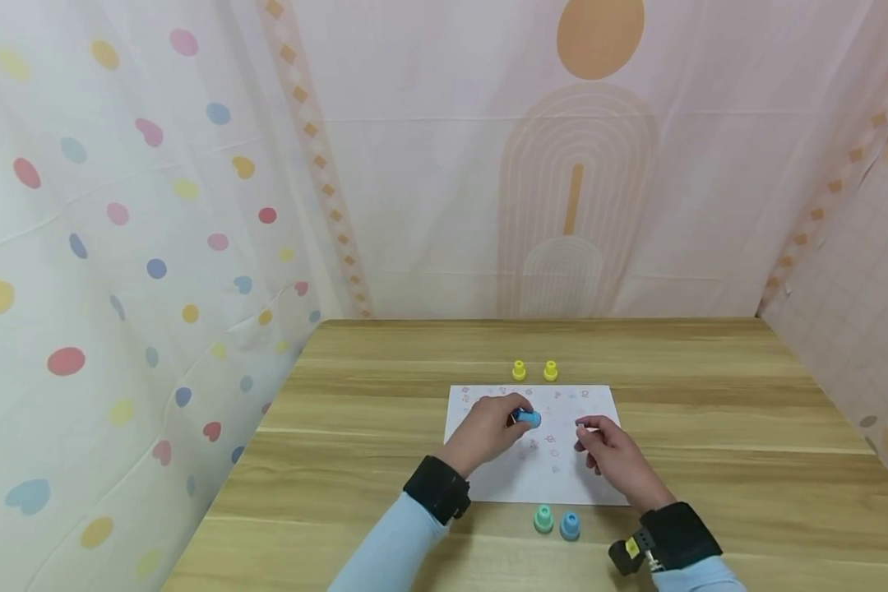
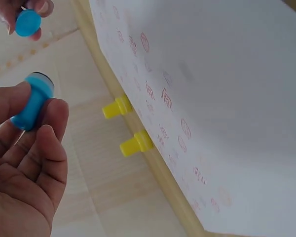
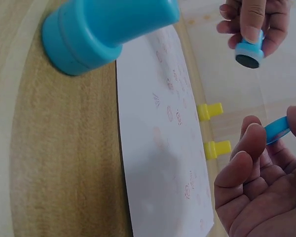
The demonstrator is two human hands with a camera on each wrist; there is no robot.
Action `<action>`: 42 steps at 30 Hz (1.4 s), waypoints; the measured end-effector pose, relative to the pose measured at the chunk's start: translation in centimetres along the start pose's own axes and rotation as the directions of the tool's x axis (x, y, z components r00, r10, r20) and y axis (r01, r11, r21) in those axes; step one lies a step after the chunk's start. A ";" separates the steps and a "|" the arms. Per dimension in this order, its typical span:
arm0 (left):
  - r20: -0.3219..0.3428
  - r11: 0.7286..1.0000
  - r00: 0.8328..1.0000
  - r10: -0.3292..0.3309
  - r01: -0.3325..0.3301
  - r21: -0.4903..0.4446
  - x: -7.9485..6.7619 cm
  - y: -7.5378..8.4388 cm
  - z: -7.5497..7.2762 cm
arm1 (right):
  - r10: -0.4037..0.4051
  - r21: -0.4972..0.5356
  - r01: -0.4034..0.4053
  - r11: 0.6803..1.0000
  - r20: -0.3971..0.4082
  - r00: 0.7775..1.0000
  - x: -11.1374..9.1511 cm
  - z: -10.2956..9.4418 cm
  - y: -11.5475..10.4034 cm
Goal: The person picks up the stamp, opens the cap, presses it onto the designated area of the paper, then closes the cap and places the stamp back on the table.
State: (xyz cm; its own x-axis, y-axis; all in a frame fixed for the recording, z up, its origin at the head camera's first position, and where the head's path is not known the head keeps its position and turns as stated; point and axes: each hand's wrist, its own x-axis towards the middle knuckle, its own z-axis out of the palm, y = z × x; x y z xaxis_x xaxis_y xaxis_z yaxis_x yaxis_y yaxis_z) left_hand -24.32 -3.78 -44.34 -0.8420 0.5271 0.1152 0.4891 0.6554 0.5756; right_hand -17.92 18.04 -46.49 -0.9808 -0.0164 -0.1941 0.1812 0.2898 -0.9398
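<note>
Above a white paper sheet (image 1: 511,481) marked with small stamped prints, my left hand (image 1: 484,427) grips a blue toy stamp (image 2: 34,103) between thumb and fingers. Its dark stamping face is uncovered, as the right wrist view shows. A short distance to the right, my right hand (image 1: 616,460) pinches a round blue cap (image 3: 276,130) between thumb and fingers. The cap and the stamp are apart. Both hands are raised over the paper.
Two yellow stamps (image 1: 519,371) stand just beyond the paper's far edge. On the near side stand a green stamp (image 1: 543,519) and another blue stamp (image 1: 570,526). Everything lies on a wooden table (image 1: 326,460), with patterned curtains (image 1: 429,205) behind and at the sides.
</note>
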 end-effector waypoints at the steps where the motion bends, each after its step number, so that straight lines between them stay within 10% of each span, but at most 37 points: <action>1: -0.005 1.000 1.000 0.003 -0.003 -0.016 0.0 0.1 0.0 | -0.001 0.004 0.001 1.000 0.002 1.000 0.0 0.0 0.0; 42: 0.019 0.975 0.987 0.158 -0.153 -0.163 -0.2 2.5 1.2 | -0.104 0.121 0.094 0.988 0.077 0.992 0.4 0.4 -0.7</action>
State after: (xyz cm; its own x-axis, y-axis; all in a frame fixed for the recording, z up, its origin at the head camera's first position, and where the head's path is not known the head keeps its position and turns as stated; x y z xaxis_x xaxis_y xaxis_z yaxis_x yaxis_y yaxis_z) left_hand -22.71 -1.63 -43.90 -0.7496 0.6343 0.1890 0.5681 0.4701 0.6755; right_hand -18.41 17.44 -45.98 -0.9859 -0.1196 -0.1168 0.0957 0.1690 -0.9810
